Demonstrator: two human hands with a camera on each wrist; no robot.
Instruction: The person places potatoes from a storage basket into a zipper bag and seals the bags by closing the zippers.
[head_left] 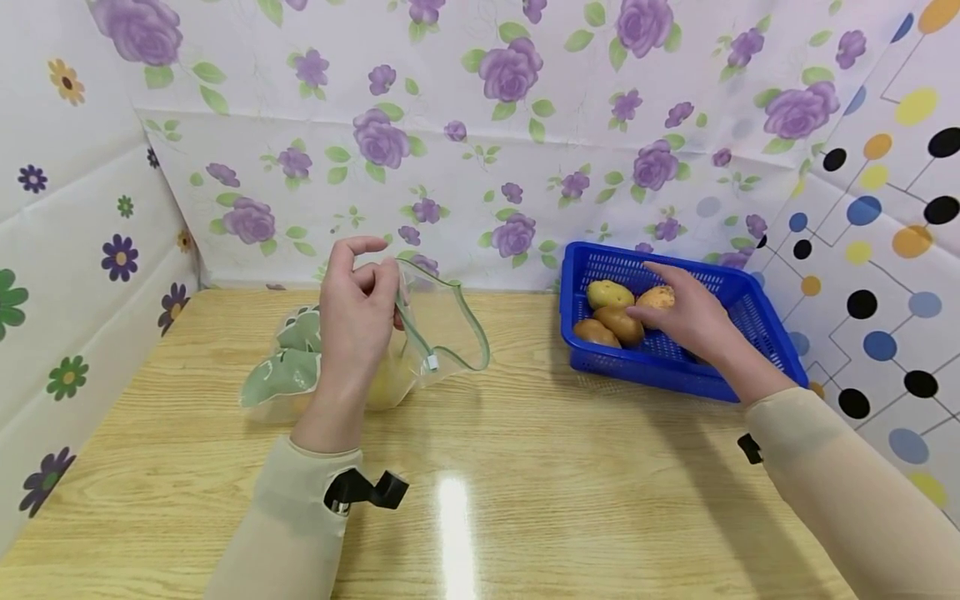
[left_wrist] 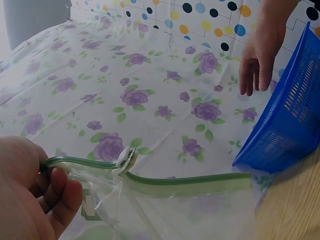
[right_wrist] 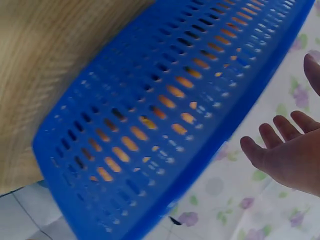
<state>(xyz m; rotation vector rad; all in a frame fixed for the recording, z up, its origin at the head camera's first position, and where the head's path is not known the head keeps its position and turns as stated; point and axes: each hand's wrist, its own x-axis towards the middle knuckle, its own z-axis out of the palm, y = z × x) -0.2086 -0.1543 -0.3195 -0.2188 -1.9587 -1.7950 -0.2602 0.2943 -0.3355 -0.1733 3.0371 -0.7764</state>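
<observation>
My left hand (head_left: 356, 304) pinches the rim of a clear zip bag (head_left: 450, 329) with a green seal and a white slider. The bag's mouth gapes to the right, and a pale yellow round thing (head_left: 387, 382) shows through its lower part. Over the blue basket (head_left: 637, 377), my right hand (head_left: 693, 317) has its fingers spread, with nothing held. Beneath and beside it lie a yellow-green oval item (head_left: 609, 294), brown oval items (head_left: 596, 332) and a speckled yellowish one (head_left: 657, 297), partly hidden by the hand. In the right wrist view the basket wall (right_wrist: 165, 100) hides most contents.
Green printed patches (head_left: 285, 375) of the bag lie on the wooden table (head_left: 525, 483) left of my left hand. A flowered cloth (head_left: 450, 192) hangs behind the table, and a dotted one (head_left: 892, 292) stands right of the basket.
</observation>
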